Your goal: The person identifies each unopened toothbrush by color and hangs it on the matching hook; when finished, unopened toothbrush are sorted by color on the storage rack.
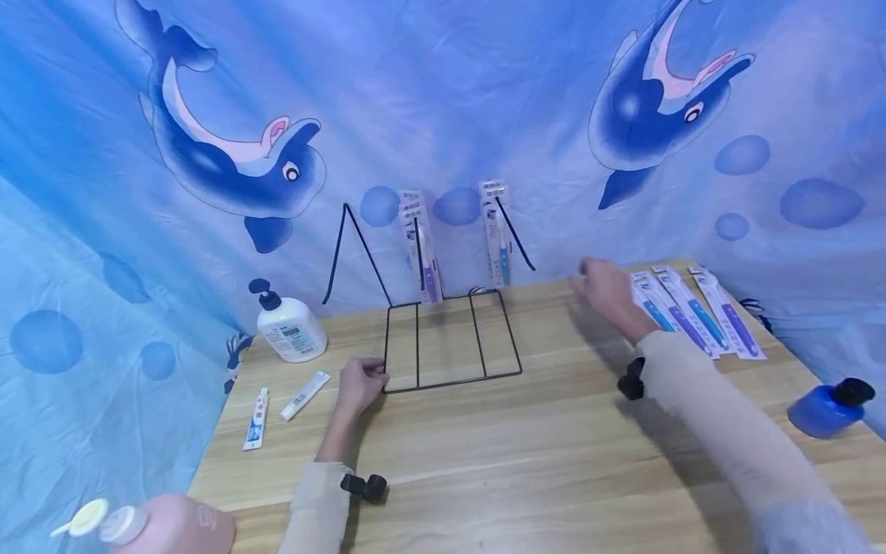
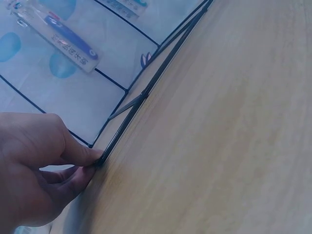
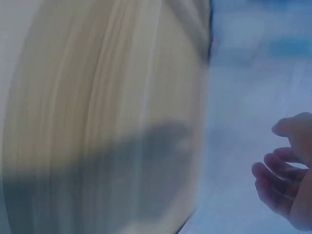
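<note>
My left hand [image 1: 361, 385] pinches the front left corner of a black wire rack [image 1: 418, 346] between thumb and fingers, as the left wrist view also shows. The rack stands at the table's back edge. From its upright hooks hang packaged toothbrushes, a purple one [image 1: 431, 281] in front on the middle hook and a blue one [image 1: 504, 261] on the right. My right hand [image 1: 609, 292] is in the air right of the rack, fingers loosely bent around nothing. Beside it, several packaged toothbrushes [image 1: 735, 327] lie at the table's back right.
Left of the rack stand a white pump bottle [image 1: 294, 331] and two toothpaste tubes lying flat, one blue-and-white [image 1: 256, 419], one white [image 1: 304, 395]. A pink bottle [image 1: 180, 527] is at the front left, a blue bottle [image 1: 820, 412] at the right edge. A dolphin-print curtain [image 1: 443, 115] hangs behind.
</note>
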`<state>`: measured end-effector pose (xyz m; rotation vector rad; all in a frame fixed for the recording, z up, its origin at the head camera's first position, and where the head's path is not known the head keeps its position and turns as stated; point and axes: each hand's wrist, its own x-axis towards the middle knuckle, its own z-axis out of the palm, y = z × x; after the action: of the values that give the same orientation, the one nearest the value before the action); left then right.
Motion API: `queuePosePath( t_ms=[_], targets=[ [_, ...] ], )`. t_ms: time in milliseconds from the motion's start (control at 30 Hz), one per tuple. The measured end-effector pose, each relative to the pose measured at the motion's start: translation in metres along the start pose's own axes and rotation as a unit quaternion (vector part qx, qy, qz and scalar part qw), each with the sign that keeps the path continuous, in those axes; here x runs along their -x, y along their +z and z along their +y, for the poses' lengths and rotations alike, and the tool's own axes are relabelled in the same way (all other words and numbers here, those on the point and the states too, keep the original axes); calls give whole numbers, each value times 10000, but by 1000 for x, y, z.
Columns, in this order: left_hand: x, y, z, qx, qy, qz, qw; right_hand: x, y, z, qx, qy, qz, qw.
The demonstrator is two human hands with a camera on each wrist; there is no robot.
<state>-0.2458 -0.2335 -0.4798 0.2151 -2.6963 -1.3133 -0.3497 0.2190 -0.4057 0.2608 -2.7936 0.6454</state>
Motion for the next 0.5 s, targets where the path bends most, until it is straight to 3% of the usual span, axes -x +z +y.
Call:
queuePosePath(
  t_ms=[100,200,367,500],
  targets=[
    [-1,-2,1,36,-26,-17,10000,-5,-7,50,287,582,-3,9979],
    [-1,-2,-1,30,42,-52,10000,-3,-5,83,421,1005,-159,9939],
    [-1,-1,-4,4,137,-15,9999,0,3,108,272,1499,-675,9860],
    [-2,-1,-4,-55,101,19,9999,-5,11,115,155,1601,-639,9849]
  ],
)
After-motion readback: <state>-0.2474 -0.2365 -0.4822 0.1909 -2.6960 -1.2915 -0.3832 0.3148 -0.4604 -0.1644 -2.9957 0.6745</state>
